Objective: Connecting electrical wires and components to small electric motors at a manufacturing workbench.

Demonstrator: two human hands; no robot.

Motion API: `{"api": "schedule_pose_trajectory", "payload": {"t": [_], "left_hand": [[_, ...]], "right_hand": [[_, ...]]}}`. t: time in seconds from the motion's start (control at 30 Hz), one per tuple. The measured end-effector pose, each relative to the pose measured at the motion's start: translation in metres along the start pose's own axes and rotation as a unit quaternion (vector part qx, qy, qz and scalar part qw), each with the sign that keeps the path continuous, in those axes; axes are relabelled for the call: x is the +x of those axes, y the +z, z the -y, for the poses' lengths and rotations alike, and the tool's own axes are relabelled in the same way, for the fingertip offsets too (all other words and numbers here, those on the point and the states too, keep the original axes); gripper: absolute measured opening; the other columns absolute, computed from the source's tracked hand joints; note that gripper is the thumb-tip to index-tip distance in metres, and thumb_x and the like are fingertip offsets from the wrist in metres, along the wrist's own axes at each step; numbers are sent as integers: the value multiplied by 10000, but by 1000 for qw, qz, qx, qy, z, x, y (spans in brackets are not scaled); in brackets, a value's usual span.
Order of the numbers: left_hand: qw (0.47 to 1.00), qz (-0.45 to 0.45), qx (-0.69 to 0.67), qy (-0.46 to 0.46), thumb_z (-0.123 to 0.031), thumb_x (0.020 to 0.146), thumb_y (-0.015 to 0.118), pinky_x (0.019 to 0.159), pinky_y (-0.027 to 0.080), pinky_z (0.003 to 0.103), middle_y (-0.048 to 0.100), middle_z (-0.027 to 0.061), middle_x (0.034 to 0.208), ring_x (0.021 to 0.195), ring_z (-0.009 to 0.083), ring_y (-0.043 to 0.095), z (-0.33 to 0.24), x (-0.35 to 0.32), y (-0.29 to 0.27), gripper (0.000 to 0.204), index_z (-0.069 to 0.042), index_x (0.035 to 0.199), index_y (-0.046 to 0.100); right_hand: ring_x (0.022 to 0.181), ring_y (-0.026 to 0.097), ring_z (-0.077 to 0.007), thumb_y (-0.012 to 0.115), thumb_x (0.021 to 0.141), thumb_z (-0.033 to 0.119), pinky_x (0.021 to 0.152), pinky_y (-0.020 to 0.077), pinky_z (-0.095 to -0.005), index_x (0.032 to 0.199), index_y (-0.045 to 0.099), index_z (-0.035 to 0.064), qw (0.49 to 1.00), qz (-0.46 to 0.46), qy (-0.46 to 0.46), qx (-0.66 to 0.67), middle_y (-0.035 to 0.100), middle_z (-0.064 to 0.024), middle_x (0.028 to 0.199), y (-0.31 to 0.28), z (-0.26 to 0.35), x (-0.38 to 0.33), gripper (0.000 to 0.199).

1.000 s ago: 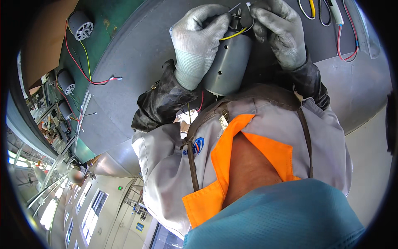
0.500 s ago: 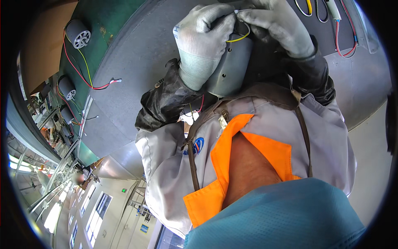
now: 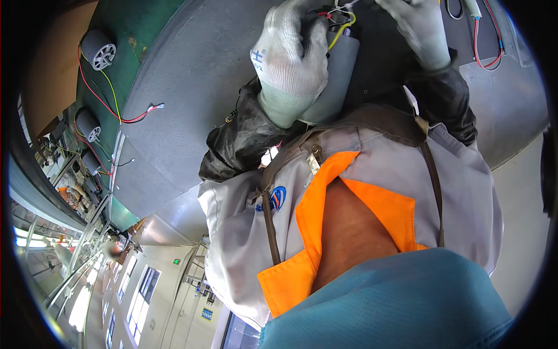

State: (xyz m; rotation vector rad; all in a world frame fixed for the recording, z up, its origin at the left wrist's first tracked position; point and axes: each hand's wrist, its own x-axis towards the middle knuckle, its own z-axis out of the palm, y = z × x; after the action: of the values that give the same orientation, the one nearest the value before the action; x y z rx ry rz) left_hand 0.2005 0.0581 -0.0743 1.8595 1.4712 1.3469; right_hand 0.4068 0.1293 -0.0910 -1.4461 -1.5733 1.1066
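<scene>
A grey cylindrical motor (image 3: 338,82) lies on the dark table, close against my front. My left hand (image 3: 293,61), in a white knit glove, lies along its left side. The fingers curl in at the motor's far end, closed around wires there. A yellow wire (image 3: 343,30) loops out beside them, with red and white wires next to it. A thin white strip (image 3: 349,6) rises from this bundle toward the upper edge. My right hand (image 3: 419,32), also gloved, is apart from the motor, up to its right. Its fingers are bent together; the upper edge cuts off their tips.
More motors (image 3: 97,49) with red and yellow leads stand on the green surface at the left. Their connector ends (image 3: 156,107) reach onto the grey table (image 3: 168,87). At the upper right lie red and white leads (image 3: 487,43) near the table's raised edge.
My right hand has moved away from the left, up and to the right. The left hand has turned slightly, showing more of the wires at the motor's end.
</scene>
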Motion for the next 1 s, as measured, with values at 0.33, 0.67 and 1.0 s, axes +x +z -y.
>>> {"api": "schedule_pose_trajectory", "payload": {"t": [0.33,0.67,1.0], "left_hand": [[973,126,194,16,-50,938,672,737,544,349,692,132,937,824,263,680,-17,14,-5,161,1,1090,667],[938,225,182,189,-134,848,701,561,529,406,652,92,752,640,289,673,9,38,-7,182,-66,1011,654],[875,296,217,316,-153,802,641,522,509,387,617,57,715,584,233,648,-3,32,-9,281,-10,1043,629]], "right_hand": [[670,647,-207,717,879,94,634,498,-354,788,686,-7,978,-59,-135,-146,642,-106,702,31,-25,58,139],[484,470,-66,599,1030,246,461,351,-247,1042,668,-12,911,257,27,322,578,-25,661,-15,22,13,267],[538,473,-27,707,960,128,437,317,-190,1060,655,-14,804,366,83,461,634,-5,877,29,47,52,182]]}}
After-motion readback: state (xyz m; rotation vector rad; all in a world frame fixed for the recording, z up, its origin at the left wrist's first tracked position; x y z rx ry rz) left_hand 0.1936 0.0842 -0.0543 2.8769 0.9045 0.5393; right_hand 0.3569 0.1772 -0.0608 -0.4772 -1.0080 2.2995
